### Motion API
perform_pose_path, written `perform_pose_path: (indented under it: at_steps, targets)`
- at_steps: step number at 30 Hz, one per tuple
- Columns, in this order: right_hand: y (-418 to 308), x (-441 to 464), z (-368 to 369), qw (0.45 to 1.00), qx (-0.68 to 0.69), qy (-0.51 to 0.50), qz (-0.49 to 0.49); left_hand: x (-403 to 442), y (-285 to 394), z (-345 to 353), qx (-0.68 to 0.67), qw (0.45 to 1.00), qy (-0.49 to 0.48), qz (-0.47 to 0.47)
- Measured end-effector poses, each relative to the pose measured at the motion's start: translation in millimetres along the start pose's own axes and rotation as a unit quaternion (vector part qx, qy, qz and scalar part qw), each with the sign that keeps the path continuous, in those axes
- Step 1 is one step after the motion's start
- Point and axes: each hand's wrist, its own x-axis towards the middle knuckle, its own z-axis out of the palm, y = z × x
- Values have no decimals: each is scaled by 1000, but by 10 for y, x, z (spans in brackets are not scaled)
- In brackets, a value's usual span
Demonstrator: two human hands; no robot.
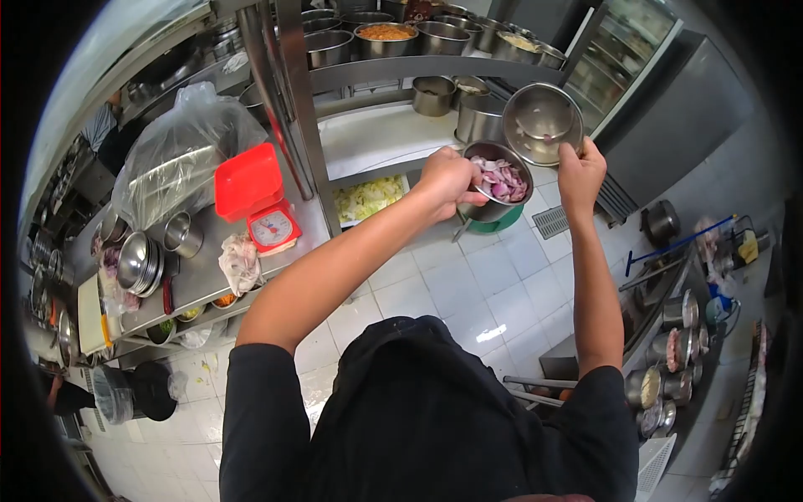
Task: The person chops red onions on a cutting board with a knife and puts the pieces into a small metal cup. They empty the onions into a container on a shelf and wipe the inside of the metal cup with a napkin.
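My left hand is closed on the rim of a steel pot, thumb and fingers wrapped over its near left side. Chopped red onions fill much of that pot. In my right hand is a second steel bowl, gripped at its lower right edge and tipped so that its inside faces me. A small bit of onion clings inside it. The two vessels are side by side, their rims very close; I cannot tell whether they touch. Both arms reach forward, away from my body.
Ahead, a metal shelf carries several steel pots, one with orange food. A tray of chopped cabbage sits below. To the left, a counter holds a red scale, stacked bowls and a plastic bag. A green stool stands beneath the pot.
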Motion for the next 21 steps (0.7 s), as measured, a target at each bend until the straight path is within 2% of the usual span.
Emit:
perform_pose_path:
  at_steps: [1,4,11,16,20,21]
  targets:
    - [-1,4,11,999,37,-10,26,16,-25,-29,-7,1000,9,2]
    - [147,23,-21,999,3,-14,31,98,-78,-158,-12,1000,26,6]
    - [222,-61,-228,969,124,-33,210,339,-120,-412,10,998,57,12]
    - [560,130,-530,953,155,-14,259,354,353,-359,63,998,11,11]
    - [1053,375,-969,949,179,-24,257,409,1055,-23,75,997,-26,25]
    - [1117,459,-1026,949,170,-25,264,513,1216,23,79,995,-31,55]
